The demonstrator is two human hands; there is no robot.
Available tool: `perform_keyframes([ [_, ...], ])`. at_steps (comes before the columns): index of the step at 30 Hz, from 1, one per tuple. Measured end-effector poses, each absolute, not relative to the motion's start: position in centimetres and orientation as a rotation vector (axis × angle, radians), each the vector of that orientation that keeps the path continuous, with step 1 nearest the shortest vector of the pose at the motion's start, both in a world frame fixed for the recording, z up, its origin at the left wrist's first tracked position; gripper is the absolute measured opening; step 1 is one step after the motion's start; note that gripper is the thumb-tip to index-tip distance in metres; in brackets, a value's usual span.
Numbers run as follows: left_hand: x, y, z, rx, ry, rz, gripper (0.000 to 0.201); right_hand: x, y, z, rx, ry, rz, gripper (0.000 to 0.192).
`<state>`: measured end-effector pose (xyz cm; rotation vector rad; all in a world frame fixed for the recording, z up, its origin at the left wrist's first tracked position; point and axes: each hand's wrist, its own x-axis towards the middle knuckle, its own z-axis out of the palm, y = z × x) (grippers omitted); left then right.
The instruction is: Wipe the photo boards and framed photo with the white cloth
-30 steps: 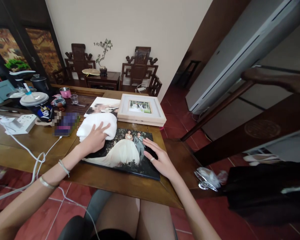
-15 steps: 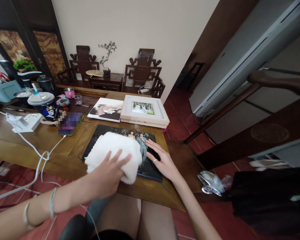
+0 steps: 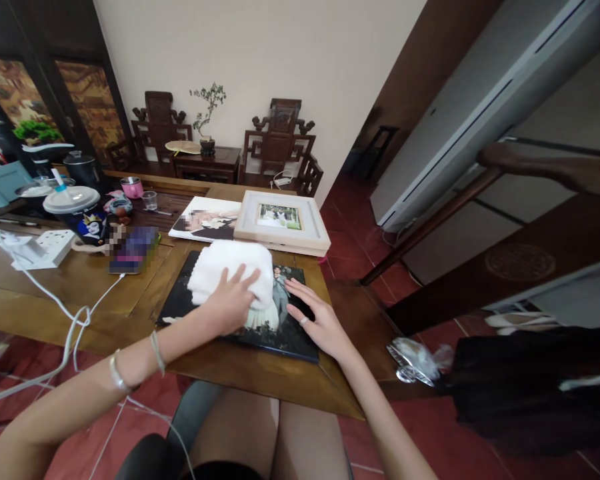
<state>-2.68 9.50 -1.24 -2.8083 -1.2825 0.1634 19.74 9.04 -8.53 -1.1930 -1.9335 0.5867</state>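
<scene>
Your left hand lies flat, fingers spread, pressing the white cloth onto the dark photo print on the tabletop. Just right of it, your open right hand steadies the print. You look mid-wipe; the bare corner below your left hand likely needs the next pass.

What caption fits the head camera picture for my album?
Left hand presses a white towel onto a dark photo print while the right hand rests on it.

Left hand lies palm-down, fingers spread, wrist w/ two bracelets, arm extended. Right hand flat, fingers together, ring visible.
</scene>
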Motion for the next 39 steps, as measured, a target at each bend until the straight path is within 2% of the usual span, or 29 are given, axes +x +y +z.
perform_keyframes([
  [5,-3.2,0.9,-1.2,-2.934,-1.086,0.223,0.026,19.8,9.0,-8.5,-1.2,-1.937,0.587,0.042],
  [9,-3.6,-1.2,-1.2,-2.972,-1.004,0.166,0.023,19.8,9.0,-8.4,-1.189,-1.934,0.599,0.041],
  [20,-0.2,10.4,-1.7,-2.855,-1.274,0.059,0.038,19.8,9.1,-8.5,-1.198,-1.901,0.611,0.041],
  [24,0.7,12.0,-2.0,-2.809,-1.282,0.029,0.038,19.8,9.2,-8.5,-1.199,-1.896,0.601,0.042],
  [35,-0.5,-0.5,-1.7,-2.788,-1.097,0.221,0.032,19.8,9.1,-8.4,-1.159,-1.919,0.607,0.041],
  [39,-1.1,-1.5,-1.3,-2.876,-1.035,0.222,0.034,19.9,9.2,-8.4,-1.138,-1.923,0.607,0.041],
])
